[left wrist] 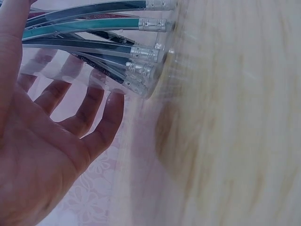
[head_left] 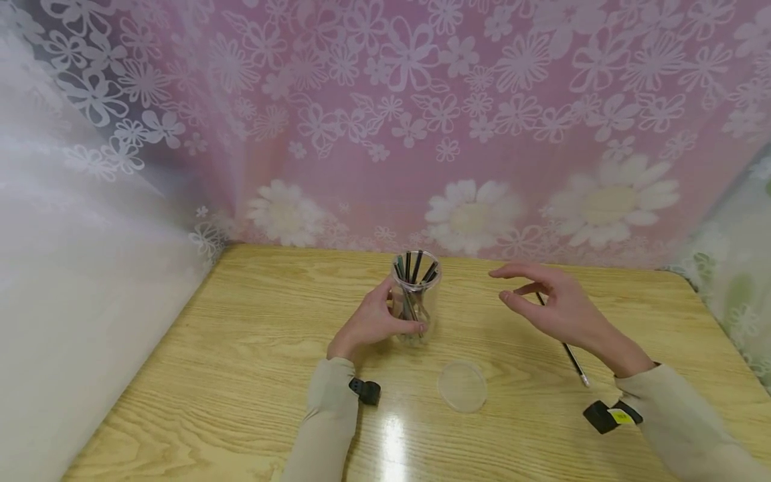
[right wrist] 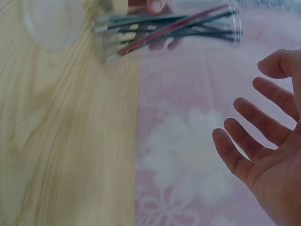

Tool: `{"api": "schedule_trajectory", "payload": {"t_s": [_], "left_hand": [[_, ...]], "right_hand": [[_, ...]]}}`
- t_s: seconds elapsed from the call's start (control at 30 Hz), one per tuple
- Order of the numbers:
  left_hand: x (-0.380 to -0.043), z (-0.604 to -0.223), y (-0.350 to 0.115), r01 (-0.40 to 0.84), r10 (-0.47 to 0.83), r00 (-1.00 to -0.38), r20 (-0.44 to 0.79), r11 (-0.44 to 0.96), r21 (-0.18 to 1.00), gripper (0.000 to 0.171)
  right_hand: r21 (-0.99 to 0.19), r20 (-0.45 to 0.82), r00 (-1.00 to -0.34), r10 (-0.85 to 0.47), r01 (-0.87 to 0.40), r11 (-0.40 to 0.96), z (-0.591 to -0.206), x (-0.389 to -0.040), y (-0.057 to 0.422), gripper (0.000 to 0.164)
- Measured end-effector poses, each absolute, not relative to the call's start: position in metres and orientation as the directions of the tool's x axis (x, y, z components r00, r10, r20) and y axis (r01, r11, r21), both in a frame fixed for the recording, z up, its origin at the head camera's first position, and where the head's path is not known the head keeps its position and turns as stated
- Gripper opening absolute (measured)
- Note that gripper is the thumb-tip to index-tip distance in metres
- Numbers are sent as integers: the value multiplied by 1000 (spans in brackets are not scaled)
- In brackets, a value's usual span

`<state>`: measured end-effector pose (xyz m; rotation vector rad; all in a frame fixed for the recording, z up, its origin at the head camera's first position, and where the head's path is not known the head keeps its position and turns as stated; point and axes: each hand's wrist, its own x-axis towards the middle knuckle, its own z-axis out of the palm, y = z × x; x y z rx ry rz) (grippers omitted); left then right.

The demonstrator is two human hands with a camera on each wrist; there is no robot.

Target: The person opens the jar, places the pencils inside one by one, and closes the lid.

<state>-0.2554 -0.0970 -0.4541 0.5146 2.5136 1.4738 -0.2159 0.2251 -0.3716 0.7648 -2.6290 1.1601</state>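
Note:
My left hand (head_left: 375,320) holds a clear plastic jar (head_left: 431,309) upright, fingers behind it and thumb across its front. Several dark, green and red pencils (left wrist: 94,26) stand in the jar, their silver eraser ends at the bottom in the left wrist view. To the right of the jar, my right hand (head_left: 565,311) is raised over the table with nothing in it, its fingers spread and loosely bent. Partly hidden below that hand lies a single black pencil (head_left: 575,365) with a silver end. A round clear lid (head_left: 462,386) lies flat in front of the jar.
The wooden table (head_left: 259,335) ends at the back against a pink flowered curtain (head_left: 373,134). Pale sheets hang along the left and right sides. Each wrist carries a small black camera.

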Motion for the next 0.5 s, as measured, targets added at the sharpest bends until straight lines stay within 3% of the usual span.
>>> {"api": "schedule_trajectory", "payload": {"t_s": [0.2,0.5], "left_hand": [[-257,-454,-97,220,392,-920,30,452,865,79],[-257,-455,-96,222,393,-919,35,441,869,75]], "right_hand": [[-650,334,-905,-264,-424,631,-392,-221,255,29],[-633,302,-944,-132,-302,712,-408,-232,277,36]]}}
